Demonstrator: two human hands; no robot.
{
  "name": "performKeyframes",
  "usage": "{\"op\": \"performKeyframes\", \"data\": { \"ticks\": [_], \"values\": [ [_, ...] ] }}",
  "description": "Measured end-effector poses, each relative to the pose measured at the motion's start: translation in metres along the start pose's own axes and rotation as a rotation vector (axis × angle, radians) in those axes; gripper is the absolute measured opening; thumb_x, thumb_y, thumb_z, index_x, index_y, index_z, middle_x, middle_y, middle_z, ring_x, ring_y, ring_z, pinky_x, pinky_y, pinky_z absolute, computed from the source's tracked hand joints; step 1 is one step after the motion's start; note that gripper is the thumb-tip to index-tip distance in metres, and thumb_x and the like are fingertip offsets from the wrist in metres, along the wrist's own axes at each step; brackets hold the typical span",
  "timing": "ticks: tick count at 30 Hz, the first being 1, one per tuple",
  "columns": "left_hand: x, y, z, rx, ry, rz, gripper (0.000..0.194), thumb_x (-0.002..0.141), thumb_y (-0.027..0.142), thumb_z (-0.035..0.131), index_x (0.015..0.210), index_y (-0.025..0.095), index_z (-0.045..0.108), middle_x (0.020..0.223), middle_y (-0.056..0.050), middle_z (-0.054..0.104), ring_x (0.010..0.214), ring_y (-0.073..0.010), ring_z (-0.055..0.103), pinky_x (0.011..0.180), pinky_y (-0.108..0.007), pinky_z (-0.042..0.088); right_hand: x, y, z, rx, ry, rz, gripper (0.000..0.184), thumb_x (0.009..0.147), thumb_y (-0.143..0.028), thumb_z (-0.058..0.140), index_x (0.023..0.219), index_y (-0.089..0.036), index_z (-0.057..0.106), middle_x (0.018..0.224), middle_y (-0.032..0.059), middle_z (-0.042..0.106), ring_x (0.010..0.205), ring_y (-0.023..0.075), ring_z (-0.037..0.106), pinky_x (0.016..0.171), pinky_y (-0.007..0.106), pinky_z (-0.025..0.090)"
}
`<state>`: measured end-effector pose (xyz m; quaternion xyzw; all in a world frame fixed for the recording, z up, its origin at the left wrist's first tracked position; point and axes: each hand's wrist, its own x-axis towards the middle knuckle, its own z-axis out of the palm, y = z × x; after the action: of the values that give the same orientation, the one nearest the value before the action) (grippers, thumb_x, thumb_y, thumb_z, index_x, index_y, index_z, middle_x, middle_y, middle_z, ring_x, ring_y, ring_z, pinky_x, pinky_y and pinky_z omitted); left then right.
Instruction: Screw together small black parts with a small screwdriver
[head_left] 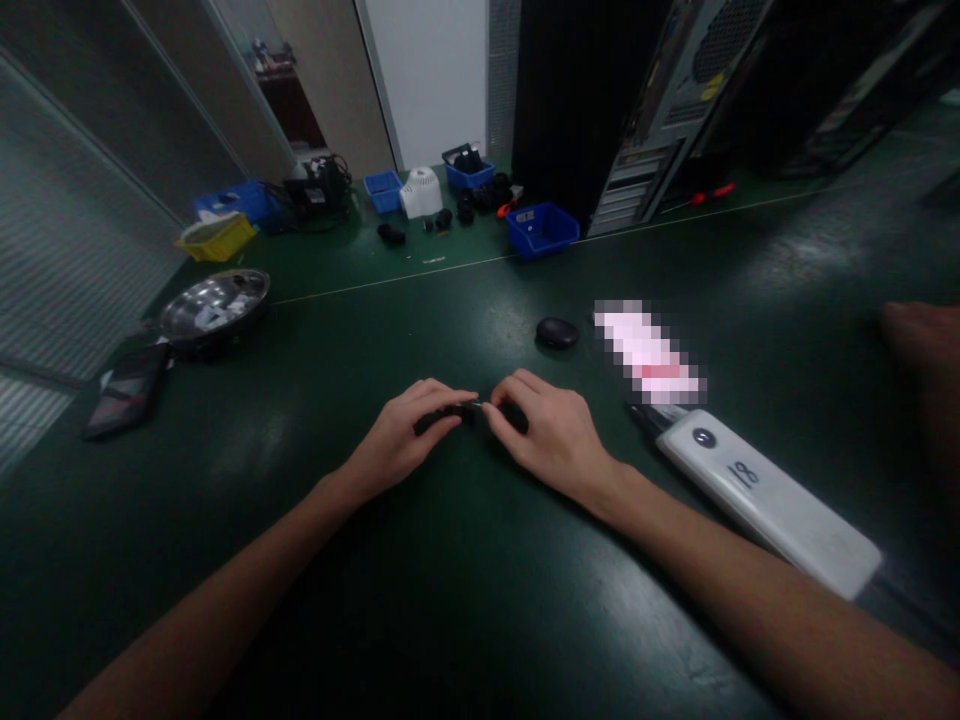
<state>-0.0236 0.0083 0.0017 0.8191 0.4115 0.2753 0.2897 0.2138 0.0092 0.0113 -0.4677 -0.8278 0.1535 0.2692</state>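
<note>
In the head view, a small dark piece with a thin light edge [471, 404] is pinched between the fingertips of both hands, just over the green tabletop [420, 600]. My left hand [409, 425] has its thumb under the fingers at the piece's left end. On the other end, my right hand [551, 425] closes thumb and index finger, the other fingers curled. The piece's kind is too dark and too covered to make out. Beyond my right hand lies a rounded black object shaped like a computer mouse [556, 333].
Right of my forearm lies a long white device marked 18 [772, 500], below a blurred-out pink-white rectangle [649, 352]. A metal bowl [259, 290] and dark phone-like slab [131, 390] are at left. Blue bins [544, 232] stand behind. Someone's blurred limb [926, 340] shows at right.
</note>
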Motion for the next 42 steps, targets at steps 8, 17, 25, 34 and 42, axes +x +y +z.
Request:
{"op": "performKeyframes", "data": {
  "ticks": [8,17,25,34,42],
  "values": [
    [0.001,0.005,0.003,0.230,-0.051,-0.009,0.041,0.103,0.019,0.046,0.142,0.029,0.055,0.120,-0.007,0.059,0.108,-0.0208,0.054,0.090,-0.039,0.050,0.001,0.004,0.001,-0.116,-0.038,0.045,0.017,0.100,-0.037,0.054,0.096,-0.022,0.062,0.096,0.0009,0.066,0.073,0.0148,0.057,0.059,0.029,0.030],
    [0.000,0.013,0.004,0.407,-0.117,-0.017,0.044,0.102,0.016,0.043,0.144,0.025,0.050,0.126,-0.008,0.057,0.108,-0.0216,0.052,0.091,-0.040,0.049,0.000,0.002,-0.001,-0.269,-0.044,0.187,0.019,0.100,-0.037,0.052,0.094,-0.023,0.063,0.096,0.0018,0.066,0.069,0.0146,0.056,0.056,0.030,0.023],
    [0.012,0.002,-0.004,0.311,-0.088,0.031,0.031,0.103,0.018,0.044,0.128,0.023,0.062,0.128,-0.006,0.061,0.119,-0.0202,0.054,0.102,-0.041,0.049,0.000,-0.001,-0.004,-0.294,-0.030,0.201,0.019,0.101,-0.036,0.051,0.094,-0.022,0.062,0.097,0.0025,0.067,0.071,0.0157,0.058,0.056,0.030,0.022],
    [0.049,-0.001,0.001,0.325,-0.193,0.254,0.032,0.102,0.014,0.046,0.127,0.023,0.064,0.130,-0.004,0.065,0.126,-0.0201,0.053,0.110,-0.043,0.045,0.001,-0.001,-0.003,-0.289,-0.056,0.206,0.017,0.101,-0.036,0.051,0.098,-0.024,0.063,0.101,0.0018,0.067,0.073,0.0161,0.060,0.056,0.030,0.023],
    [-0.030,-0.037,-0.049,0.434,-0.004,-0.061,0.035,0.103,0.031,0.047,0.136,0.025,0.057,0.131,-0.006,0.063,0.120,-0.0215,0.058,0.104,-0.043,0.051,-0.001,0.003,-0.002,-0.192,-0.063,0.162,0.018,0.101,-0.036,0.051,0.095,-0.023,0.062,0.100,0.0005,0.066,0.071,0.0144,0.057,0.055,0.029,0.026]
  ]
}}
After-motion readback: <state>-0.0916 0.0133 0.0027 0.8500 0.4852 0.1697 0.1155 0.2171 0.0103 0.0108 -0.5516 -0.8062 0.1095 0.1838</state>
